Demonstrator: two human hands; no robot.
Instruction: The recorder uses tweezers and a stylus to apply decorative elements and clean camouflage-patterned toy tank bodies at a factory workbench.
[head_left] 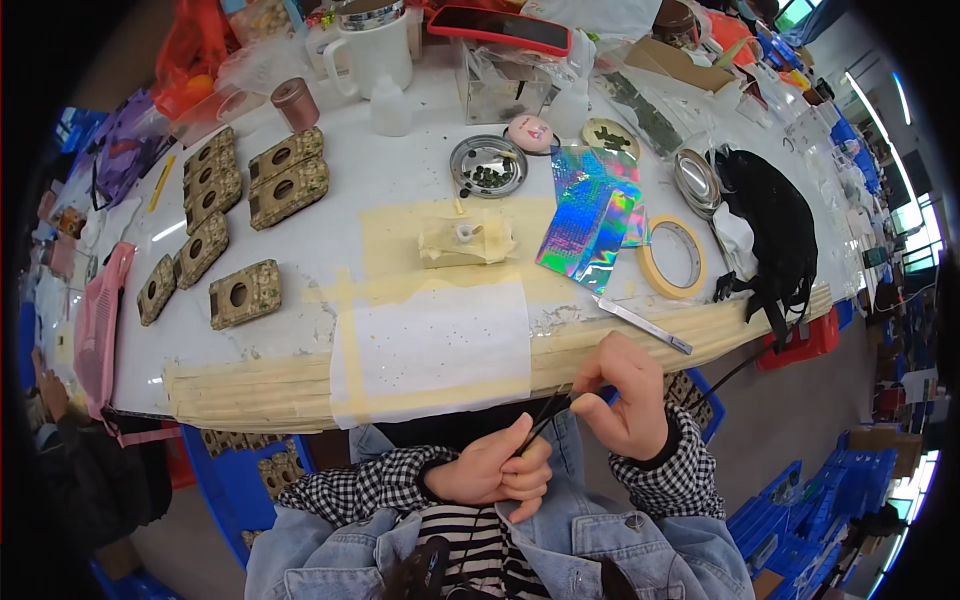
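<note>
In front of my chest, past the table's near edge, my left hand is closed round a thin black cord. The cord slants up out of that fist toward my right hand, whose thumb and bent forefinger pinch at its fine end. What exactly lies between those fingertips is too small to make out. On the table just beyond my hands is a white paper sheet with dark specks, taped down at its edges. Steel tweezers lie near my right hand.
Camouflage-patterned cases with round holes stand at the left. Centre: a taped block and metal dish of small dark pieces. Shiny holographic sheets, a tape roll and a black bag lie right. Below is a blue crate.
</note>
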